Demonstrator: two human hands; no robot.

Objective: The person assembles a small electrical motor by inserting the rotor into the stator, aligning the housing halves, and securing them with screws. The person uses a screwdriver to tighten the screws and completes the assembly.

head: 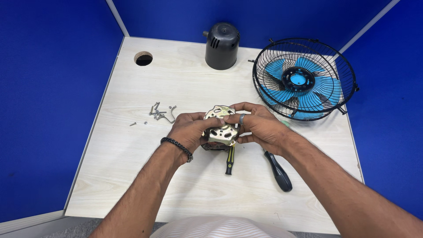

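at desk centre: left hand (190, 132) and right hand (259, 128) fingers grip fan motor (221, 128); slip risk, motor drops on screwdriver (277, 169).

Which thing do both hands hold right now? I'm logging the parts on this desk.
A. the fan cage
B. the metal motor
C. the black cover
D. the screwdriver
B: the left hand and right hand both grip the metal motor, while the black cover, fan cage and screwdriver lie apart on the desk.
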